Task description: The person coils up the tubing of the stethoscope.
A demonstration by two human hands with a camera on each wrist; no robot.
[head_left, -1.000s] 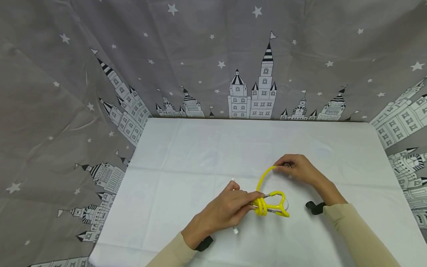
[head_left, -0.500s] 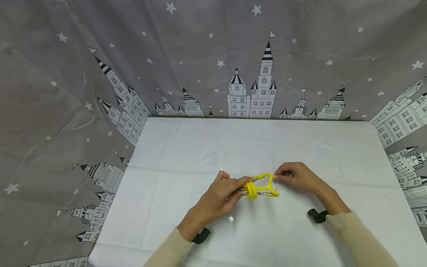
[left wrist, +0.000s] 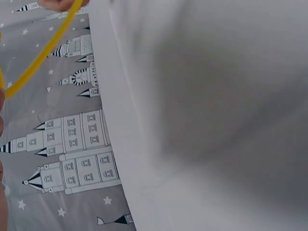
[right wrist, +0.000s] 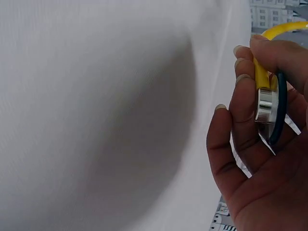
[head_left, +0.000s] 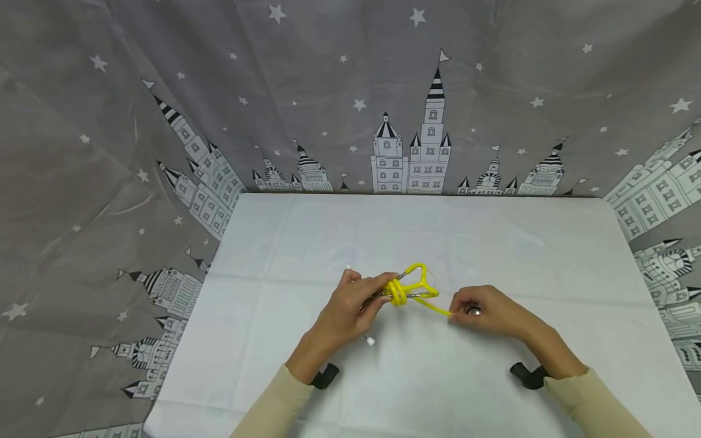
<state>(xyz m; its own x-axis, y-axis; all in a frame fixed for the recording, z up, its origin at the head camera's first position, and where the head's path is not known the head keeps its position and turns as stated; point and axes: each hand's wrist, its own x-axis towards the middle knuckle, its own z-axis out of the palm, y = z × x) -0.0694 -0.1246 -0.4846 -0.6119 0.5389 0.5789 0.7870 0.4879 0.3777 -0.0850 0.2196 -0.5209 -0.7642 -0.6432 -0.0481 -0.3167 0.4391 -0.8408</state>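
Over the middle of a white table (head_left: 306, 237), a person holds a yellow stethoscope (head_left: 423, 284) between two bare hands. The left hand (head_left: 346, 307), on the table's left half, grasps the metal ear tubes (head_left: 414, 295) between thumb and forefinger, beside yellow loops (head_left: 395, 292) wound around them. One white ear tip (head_left: 370, 341) shows below that hand, toward the table's near edge; whether it touches the table cannot be told. From the bundle, a single strand of tubing (head_left: 438, 309) runs toward the table's right side, where the right hand (head_left: 490, 310) pinches it. The right wrist view shows the thumb pressed against the tube just beside the silver chest piece (right wrist: 265, 105), which has a dark rim and sits in the hollow of the fingers. Black wrist devices, one by the left wrist (head_left: 325, 376) and one by the right (head_left: 529, 376), appear over the table near the cuffs of beige sleeves (head_left: 274, 404). Behind the table's far edge hangs a gray curtain (head_left: 306, 73) printed with white stars and castles.
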